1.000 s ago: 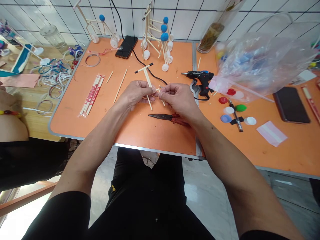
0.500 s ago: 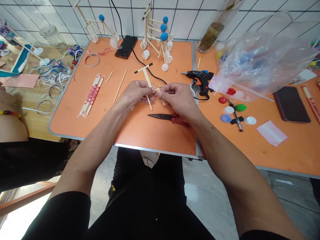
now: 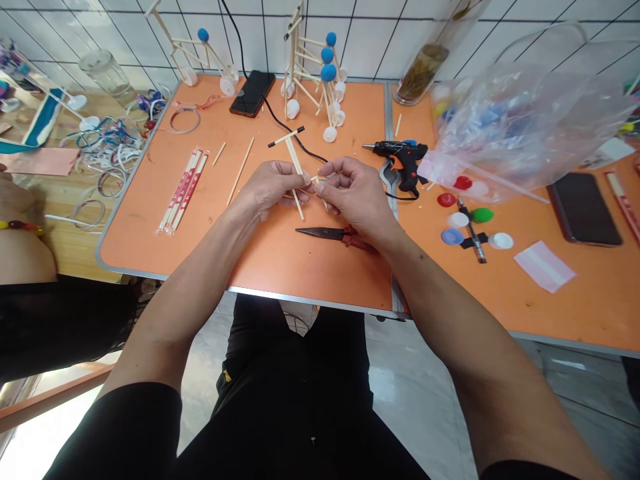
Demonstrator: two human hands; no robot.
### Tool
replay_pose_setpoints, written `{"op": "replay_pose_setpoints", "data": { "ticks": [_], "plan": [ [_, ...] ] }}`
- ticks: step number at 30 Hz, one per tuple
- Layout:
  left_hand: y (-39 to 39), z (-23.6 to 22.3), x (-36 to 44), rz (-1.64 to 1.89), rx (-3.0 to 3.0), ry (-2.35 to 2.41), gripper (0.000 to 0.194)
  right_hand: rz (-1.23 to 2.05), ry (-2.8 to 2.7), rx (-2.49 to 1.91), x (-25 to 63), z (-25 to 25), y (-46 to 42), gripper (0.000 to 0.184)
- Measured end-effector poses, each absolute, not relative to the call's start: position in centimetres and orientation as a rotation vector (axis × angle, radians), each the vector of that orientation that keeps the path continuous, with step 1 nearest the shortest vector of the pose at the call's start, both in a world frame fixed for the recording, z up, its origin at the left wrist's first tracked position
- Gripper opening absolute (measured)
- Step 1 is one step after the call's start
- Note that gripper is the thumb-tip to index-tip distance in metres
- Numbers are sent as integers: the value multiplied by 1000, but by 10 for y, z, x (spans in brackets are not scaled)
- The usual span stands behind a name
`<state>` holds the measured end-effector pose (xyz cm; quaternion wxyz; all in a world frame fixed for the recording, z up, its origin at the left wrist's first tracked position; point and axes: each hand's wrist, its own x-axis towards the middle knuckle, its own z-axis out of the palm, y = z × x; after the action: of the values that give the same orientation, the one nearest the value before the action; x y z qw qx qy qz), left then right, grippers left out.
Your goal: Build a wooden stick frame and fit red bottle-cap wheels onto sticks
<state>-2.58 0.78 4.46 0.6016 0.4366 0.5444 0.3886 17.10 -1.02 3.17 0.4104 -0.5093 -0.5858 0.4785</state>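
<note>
Over orange counter [image 3: 260, 260], left hand [image 3: 280, 187] pinching stick frame [image 3: 294, 155]; right hand [image 3: 345, 190], grip closed on frame's short side piece. Pliers [image 3: 325, 233] just below hands, glue gun [image 3: 403, 157] right.

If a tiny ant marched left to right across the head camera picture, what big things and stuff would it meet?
Flat pink paper sheet → red-and-white wrapped stick bundle → short pale wooden stick → left hand → right hand → round green cap → black phone near the right edge.
</note>
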Motion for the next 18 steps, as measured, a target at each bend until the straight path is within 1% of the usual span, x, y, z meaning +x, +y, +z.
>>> {"op": "replay_pose_setpoints", "data": {
  "ticks": [5,10,18],
  "plan": [
    [9,42,-28,894,1012,1254,13,1174,-1501,-1270,171,31,-10,43],
    [8,42,-28,882,1007,1257,12,1182,-1493,-1191,172,24,-7,41],
    [7,46,-26,872,1000,1279,13,1187,-1481,-1087,173,13,-1,49]
  ]
}}
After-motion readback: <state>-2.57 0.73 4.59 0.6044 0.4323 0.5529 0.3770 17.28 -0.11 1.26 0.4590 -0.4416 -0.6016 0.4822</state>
